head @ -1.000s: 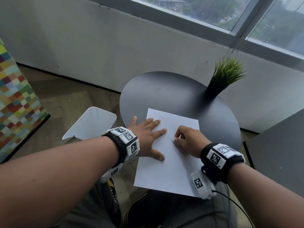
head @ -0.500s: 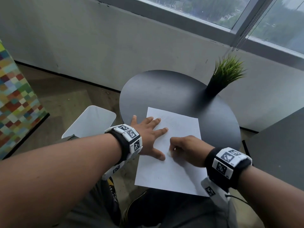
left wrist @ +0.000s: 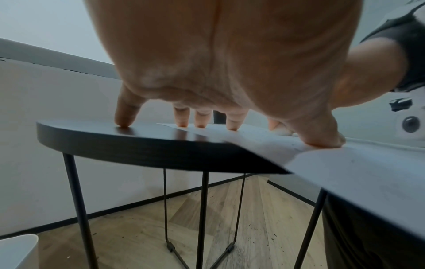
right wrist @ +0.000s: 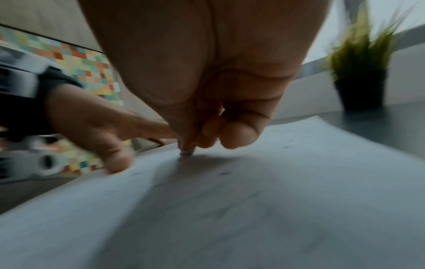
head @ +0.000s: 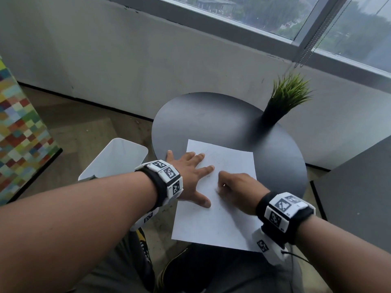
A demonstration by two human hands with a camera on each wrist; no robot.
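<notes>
Round black bench (head: 211, 123) on a wood floor, grey wall and window on the far side. Plant (head: 284, 102) at the far right rim; white bin (head: 114, 159) on the floor, left.

Paper sheet (head: 213, 225) lies near side, near edge overhanging the rim. Bare top runs from sheet to plant.

Left hand (head: 190, 176) lies flat, fingers spread, pressing the sheet's left edge. Right hand (head: 239, 191) is curled, pinching a small grey piece (right wrist: 186, 152) onto the sheet; the piece is too blurred to identify.

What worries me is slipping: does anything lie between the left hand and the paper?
Nothing visible does. The left hand is spread, its thumb and three fingertips pressing straight onto the paper; the little finger touches the table.
</notes>
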